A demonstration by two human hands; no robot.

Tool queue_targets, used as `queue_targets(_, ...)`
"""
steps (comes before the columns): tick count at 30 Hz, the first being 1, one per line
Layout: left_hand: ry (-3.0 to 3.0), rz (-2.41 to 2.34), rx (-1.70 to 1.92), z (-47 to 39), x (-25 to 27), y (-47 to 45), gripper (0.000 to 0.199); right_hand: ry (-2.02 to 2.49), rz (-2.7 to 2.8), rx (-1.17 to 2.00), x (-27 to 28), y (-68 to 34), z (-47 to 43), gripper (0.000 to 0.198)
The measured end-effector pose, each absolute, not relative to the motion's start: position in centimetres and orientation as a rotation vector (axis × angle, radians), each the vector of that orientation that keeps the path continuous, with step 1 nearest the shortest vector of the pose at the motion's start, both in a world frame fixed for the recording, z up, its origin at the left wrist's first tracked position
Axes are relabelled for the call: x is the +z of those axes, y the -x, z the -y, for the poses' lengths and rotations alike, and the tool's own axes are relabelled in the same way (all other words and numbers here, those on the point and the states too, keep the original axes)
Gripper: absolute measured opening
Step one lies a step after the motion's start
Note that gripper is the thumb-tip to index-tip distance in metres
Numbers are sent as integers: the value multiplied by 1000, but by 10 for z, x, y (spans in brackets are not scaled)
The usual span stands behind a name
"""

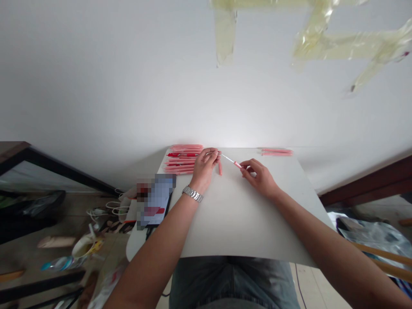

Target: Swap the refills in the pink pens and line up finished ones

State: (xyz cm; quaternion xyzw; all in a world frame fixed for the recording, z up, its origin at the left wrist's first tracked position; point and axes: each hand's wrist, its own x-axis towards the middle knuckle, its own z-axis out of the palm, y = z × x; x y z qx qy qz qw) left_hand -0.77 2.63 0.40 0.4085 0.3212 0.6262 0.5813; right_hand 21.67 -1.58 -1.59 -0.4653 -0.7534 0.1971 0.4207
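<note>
A thin white pen refill spans the gap between my two hands, above the far part of the white table. My left hand, with a metal watch on its wrist, pinches the refill's far end; the fingertips hide that end. The short pink pen section around the refill's other end is gripped by the thumb and fingers of my right hand. Just below my left fingers lies a loose pink pen barrel. Beside that hand, a row of pink and red pens lies partly hidden behind it.
Several pink pens lie at the table's back right, by the wall. A phone or tablet rests at the left edge of the white table. A cup and a plastic bottle stand lower left, off the table.
</note>
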Motion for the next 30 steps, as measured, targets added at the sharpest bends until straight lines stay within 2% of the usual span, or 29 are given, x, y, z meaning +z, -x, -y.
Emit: queue_targets(30, -1150, -800, 1438, -26, -1, 9, 27, 1171, 1902, 481, -16, -218, 16, 23)
